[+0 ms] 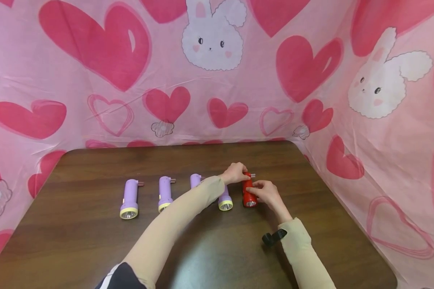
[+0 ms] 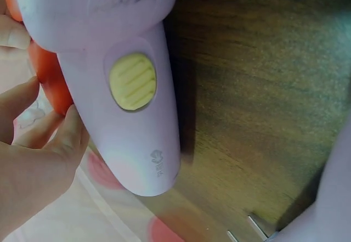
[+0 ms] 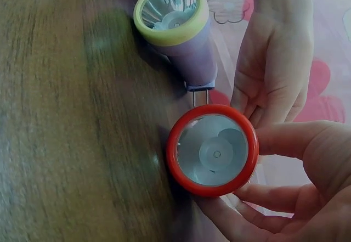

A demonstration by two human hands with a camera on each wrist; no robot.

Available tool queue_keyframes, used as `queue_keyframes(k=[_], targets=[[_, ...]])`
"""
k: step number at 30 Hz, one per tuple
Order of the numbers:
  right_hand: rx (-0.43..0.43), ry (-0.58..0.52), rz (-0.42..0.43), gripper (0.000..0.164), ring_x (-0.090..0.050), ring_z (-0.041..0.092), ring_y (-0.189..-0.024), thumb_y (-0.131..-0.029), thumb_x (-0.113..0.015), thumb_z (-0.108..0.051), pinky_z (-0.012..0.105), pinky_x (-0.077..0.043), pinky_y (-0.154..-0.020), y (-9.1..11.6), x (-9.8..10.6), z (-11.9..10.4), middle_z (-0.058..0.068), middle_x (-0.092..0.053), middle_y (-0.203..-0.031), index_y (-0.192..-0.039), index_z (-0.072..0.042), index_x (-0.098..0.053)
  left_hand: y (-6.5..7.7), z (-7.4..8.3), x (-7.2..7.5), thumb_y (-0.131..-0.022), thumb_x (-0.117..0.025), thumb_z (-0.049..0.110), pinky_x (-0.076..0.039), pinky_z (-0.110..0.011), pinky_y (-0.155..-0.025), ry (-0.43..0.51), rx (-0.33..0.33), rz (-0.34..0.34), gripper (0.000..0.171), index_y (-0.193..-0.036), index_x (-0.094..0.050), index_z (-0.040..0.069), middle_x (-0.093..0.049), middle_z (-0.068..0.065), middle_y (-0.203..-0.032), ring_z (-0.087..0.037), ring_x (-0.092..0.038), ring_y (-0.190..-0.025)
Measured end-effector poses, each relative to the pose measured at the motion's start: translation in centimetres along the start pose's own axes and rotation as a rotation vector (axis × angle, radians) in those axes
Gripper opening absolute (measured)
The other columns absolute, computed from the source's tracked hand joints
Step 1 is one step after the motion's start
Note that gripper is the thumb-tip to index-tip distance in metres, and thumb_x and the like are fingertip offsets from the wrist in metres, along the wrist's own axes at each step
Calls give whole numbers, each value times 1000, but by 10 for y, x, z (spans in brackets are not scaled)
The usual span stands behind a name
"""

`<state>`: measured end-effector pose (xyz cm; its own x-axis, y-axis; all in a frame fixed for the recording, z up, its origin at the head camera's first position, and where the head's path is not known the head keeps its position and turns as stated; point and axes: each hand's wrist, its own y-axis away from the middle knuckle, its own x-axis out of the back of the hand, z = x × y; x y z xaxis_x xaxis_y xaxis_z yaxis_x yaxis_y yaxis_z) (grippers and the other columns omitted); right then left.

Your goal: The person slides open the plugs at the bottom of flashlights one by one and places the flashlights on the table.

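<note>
A red flashlight [image 1: 247,195] lies on the table at the right end of a row, its lens facing the near side and two metal prongs sticking out at its far end. My left hand [image 1: 234,173] reaches across and pinches the flashlight's far end. Nearer the lens, my right hand [image 1: 267,194] holds the body from the right side, thumb and fingers around the red rim [image 3: 173,154] in the right wrist view. Just left of it lies a purple flashlight [image 2: 123,138] with a yellow switch, partly covered by my left forearm in the head view.
More purple flashlights with yellow rims lie to the left: one at the far left [image 1: 131,193], one beside it [image 1: 164,190], and another [image 1: 195,180] mostly behind my left sleeve. The brown table [image 1: 76,233] meets a pink heart-patterned cloth [image 1: 209,84] at the back and right.
</note>
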<state>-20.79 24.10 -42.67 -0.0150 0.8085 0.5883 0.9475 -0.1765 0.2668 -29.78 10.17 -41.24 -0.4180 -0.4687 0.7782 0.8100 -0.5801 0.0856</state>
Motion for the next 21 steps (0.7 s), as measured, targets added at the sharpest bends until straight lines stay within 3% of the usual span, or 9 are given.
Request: queue_keyframes(k=[8,21], targets=[[8,30,-22,43,-66,25,-89,-92,-68,-27,37,-61,-81,-1,1,0,23,-67,-116,-122,4,-63,0,-2,-2,-94,-68,22,-56,-30,-87,11,13,-5,34,-120,-68,0,-72,-13,-117,-16,-59,-87],[1,47,-24,44,-64,22,-89,-94,-65,-27,34,-61,-81,-2,1,2,22,-66,-116,-124,5,-62,0,-1,-3,-93,-69,24,-49,-22,-72,-17,-12,-41,34,-117,-69,1,-72,-11,-105,-14,-54,-78]])
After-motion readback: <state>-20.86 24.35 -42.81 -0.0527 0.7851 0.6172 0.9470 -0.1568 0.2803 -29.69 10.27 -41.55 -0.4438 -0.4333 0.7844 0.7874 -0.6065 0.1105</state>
